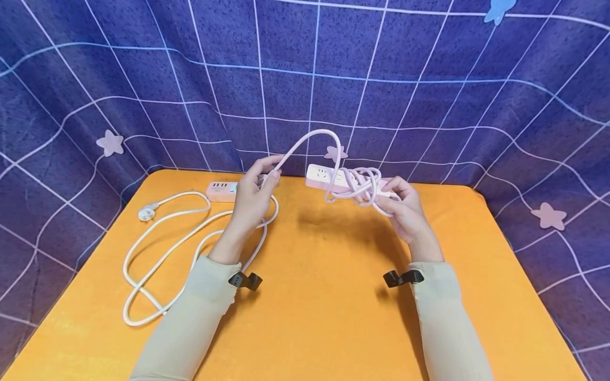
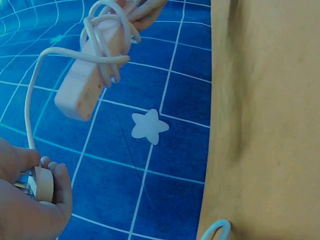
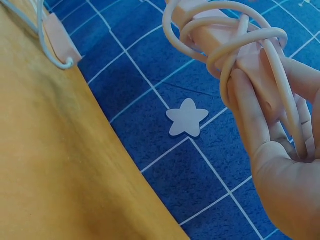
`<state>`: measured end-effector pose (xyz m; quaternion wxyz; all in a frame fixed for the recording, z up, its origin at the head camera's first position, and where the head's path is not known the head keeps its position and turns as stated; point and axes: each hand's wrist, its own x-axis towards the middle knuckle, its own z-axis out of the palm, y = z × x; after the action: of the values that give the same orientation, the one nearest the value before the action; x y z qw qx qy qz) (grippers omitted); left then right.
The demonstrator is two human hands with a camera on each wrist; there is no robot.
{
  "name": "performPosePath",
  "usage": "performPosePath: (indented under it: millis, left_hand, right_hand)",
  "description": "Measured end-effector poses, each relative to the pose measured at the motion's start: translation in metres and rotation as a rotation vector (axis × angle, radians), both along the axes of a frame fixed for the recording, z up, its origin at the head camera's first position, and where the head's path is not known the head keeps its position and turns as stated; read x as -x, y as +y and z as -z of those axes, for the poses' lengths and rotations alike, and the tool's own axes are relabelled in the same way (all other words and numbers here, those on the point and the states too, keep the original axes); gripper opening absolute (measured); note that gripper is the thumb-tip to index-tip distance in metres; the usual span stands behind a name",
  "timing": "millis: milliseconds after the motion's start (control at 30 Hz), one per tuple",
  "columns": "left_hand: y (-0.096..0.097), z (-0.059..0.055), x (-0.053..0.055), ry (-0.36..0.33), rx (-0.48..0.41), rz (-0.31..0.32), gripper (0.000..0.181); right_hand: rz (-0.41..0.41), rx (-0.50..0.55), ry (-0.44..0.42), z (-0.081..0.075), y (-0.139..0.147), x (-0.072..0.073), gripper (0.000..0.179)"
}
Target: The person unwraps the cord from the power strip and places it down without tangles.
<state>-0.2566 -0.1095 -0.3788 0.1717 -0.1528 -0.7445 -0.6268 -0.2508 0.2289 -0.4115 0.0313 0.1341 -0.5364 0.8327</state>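
Observation:
My right hand [image 1: 405, 209] grips one end of a pink power strip [image 1: 320, 176], raised above the table. Its cord [image 3: 245, 42] is wound in several loops around the strip's body. From those loops a free length of cord [image 1: 325, 131] arches over to my left hand [image 1: 254, 193], whose fingers hold the plug [image 2: 44, 184], its metal prongs showing in the left wrist view. Behind the left hand lies a second pink power strip [image 1: 220, 191] on the table, partly covered by that hand. Its white cord [image 1: 138, 286] is spread out in long, loose curves.
The second strip's plug [image 1: 147, 212] lies at the table's left side. An orange cloth covers the table [image 1: 314, 317]. A blue gridded curtain [image 1: 362, 95] with star shapes hangs directly behind the table and along both sides.

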Motion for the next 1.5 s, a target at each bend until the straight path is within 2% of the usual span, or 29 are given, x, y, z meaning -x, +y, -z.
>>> performPosePath:
  millis: [500, 700, 833, 967, 1233, 1500]
  left_hand:
    - [-0.004, -0.013, -0.008, 0.002, -0.022, 0.042, 0.029]
    - [-0.01, -0.017, -0.008, 0.021, -0.002, 0.102, 0.029]
    - [-0.014, -0.022, -0.01, 0.009, -0.002, 0.157, 0.029]
    - [-0.018, -0.026, -0.012, 0.006, 0.032, 0.184, 0.028]
    - [-0.028, -0.032, -0.016, -0.002, 0.139, 0.223, 0.027]
    - [-0.033, -0.036, -0.021, 0.055, 0.256, 0.28, 0.025]
  right_hand:
    - [0.027, -0.028, -0.019, 0.002, 0.004, -0.005, 0.04]
    - [0.023, -0.017, -0.019, 0.002, 0.007, -0.006, 0.04]
    - [0.046, -0.014, -0.024, 0.001, 0.01, -0.007, 0.039]
    - [0.066, -0.032, -0.038, 0.0, 0.011, -0.008, 0.04]
    - [0.058, -0.035, -0.035, 0.001, 0.01, -0.007, 0.038]
    - [0.077, -0.036, -0.033, 0.003, 0.008, -0.005, 0.039]
